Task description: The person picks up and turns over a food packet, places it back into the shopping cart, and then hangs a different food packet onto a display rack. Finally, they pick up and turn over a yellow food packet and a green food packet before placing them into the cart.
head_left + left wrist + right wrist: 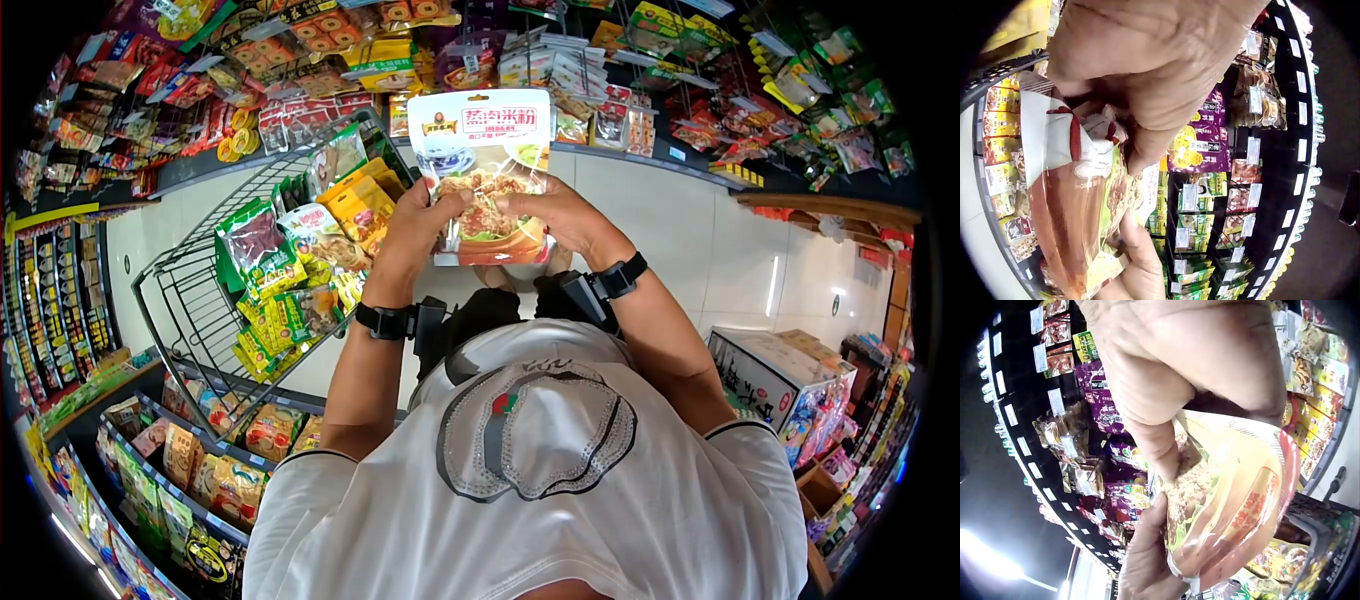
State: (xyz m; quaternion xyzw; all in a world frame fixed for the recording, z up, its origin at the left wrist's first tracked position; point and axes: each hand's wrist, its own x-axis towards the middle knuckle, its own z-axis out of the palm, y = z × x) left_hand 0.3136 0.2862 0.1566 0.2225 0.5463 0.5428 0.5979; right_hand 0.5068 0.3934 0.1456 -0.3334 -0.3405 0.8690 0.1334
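Note:
A white seasoning pouch (480, 130) with a picture of a meat dish is held upright in front of the body in the head view. My left hand (422, 225) grips its left edge, thumb across the front. On the opposite edge my right hand (580, 215) grips it the same way, thumb pressing toward the middle. The left wrist view shows the pouch (1072, 206) bulging below the left hand (1160, 62). From the right wrist, the pouch (1229, 500) curves under the right hand (1191, 356), its printed food picture facing the thumbs.
A black wire shopping cart (190, 290) stands at the left, holding several green, yellow and white packets (262, 250). Shelves of hanging packets (690, 35) run across the front. At the right a white carton (765, 375) sits on the tiled floor (740, 250). Low bins (190, 470) line the left.

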